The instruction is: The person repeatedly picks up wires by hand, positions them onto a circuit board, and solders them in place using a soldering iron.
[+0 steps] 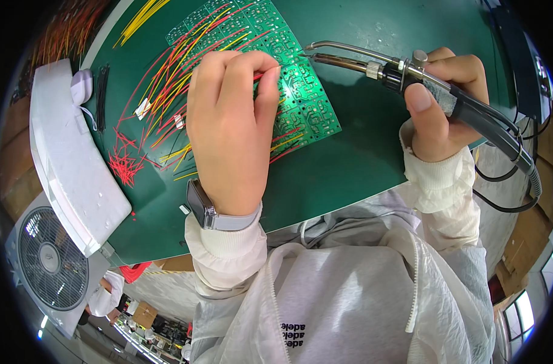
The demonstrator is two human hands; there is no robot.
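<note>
My left hand [231, 115] is over the green circuit board panel [316, 115], thumb and index finger pinched together. A bit of red wire [257, 77] shows between them; the fingertips hide its end. Several red and yellow wires [167, 79] lie across the board and run out from under the hand to the left. My right hand [443, 103] is closed around a soldering iron [398, 76] with a thin metal solder-feed tube [355, 47] along its top. The iron's tip points left, close to the board's right edge, a short way from the left fingertips.
Short red wire pieces [126, 164] are heaped on the green mat [325, 182], left of my hand. Black wires [102, 97] and a bundle of yellow wires [140, 21] lie farther out. A white foam block [76, 158] edges the left side, beside a fan [52, 258]. The iron's cable [519, 158] loops right.
</note>
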